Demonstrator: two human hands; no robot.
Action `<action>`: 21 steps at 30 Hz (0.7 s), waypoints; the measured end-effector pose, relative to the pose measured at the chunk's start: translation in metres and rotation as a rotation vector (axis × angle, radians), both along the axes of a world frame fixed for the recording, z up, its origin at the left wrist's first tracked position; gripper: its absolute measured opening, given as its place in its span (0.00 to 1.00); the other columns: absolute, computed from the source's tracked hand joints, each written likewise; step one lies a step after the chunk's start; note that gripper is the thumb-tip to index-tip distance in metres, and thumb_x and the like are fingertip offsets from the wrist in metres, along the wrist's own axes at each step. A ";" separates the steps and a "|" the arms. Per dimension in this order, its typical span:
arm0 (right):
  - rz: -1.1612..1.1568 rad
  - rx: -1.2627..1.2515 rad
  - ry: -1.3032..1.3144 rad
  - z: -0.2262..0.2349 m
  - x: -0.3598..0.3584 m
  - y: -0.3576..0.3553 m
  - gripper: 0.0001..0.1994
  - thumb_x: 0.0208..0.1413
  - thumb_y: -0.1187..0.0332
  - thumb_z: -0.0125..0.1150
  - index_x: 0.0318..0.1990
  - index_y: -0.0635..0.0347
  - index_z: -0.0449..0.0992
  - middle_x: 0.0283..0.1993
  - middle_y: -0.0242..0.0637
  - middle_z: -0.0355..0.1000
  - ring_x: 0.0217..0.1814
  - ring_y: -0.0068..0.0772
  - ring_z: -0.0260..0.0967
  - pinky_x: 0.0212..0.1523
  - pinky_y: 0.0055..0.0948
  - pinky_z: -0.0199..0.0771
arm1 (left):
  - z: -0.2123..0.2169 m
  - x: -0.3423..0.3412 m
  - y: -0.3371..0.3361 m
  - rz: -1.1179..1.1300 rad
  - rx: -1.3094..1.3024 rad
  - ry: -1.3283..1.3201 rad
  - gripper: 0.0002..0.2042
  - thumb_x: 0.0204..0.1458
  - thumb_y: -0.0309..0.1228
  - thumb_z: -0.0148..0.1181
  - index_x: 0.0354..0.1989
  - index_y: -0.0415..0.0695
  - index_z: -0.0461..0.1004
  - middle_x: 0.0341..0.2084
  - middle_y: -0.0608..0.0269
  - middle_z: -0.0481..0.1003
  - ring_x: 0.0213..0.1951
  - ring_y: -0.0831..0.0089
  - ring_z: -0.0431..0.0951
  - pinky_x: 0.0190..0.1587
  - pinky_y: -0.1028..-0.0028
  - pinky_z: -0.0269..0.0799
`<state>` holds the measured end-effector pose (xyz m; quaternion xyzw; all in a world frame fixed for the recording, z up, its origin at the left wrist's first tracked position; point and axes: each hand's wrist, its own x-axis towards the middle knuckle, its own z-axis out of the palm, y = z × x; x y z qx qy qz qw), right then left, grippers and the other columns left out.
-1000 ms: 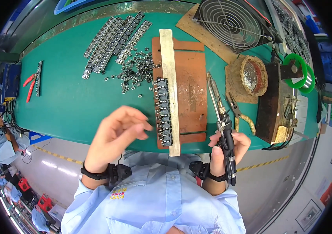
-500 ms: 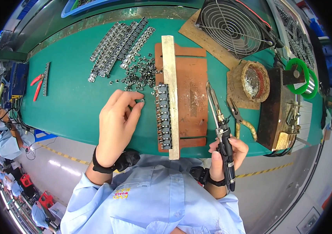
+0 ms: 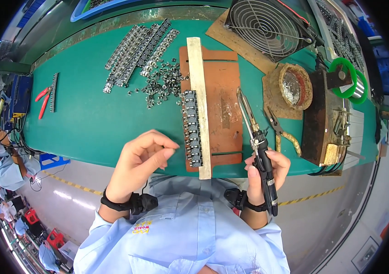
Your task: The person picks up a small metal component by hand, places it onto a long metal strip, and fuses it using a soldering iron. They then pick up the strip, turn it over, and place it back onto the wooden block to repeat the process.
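Left hand (image 3: 139, 162) nearer the shirt's (image 3: 181, 237) yellow-red lettering (image 3: 142, 227)

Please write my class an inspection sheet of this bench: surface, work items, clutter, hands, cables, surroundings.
Surface: green tabletop; fine marks too small to judge.
Work items: brown board bearing a pale bar; black parts lined along the bar's left edge.
Clutter: heap of small metal pieces, metal strips beyond, red-handled tool at left, pliers at right.
Left hand: thumb and forefinger close together near the black parts; any grip unclear.
Right hand: holds a soldering iron, tip pointing away from the person.
Cables: dark cables at far left; red wire by the fan.
Surroundings: another person, red stools, striped floor tape.
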<state>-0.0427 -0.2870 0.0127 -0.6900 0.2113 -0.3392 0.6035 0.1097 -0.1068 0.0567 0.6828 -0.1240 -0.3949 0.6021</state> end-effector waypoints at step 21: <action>-0.028 -0.068 0.020 0.002 0.001 0.002 0.20 0.45 0.72 0.59 0.45 0.62 0.60 0.27 0.39 0.67 0.25 0.22 0.63 0.27 0.18 0.63 | -0.009 -0.022 0.003 0.038 -0.129 0.273 0.04 0.50 0.22 0.54 0.33 0.37 0.70 0.27 0.64 0.73 0.30 0.78 0.73 0.36 0.80 0.70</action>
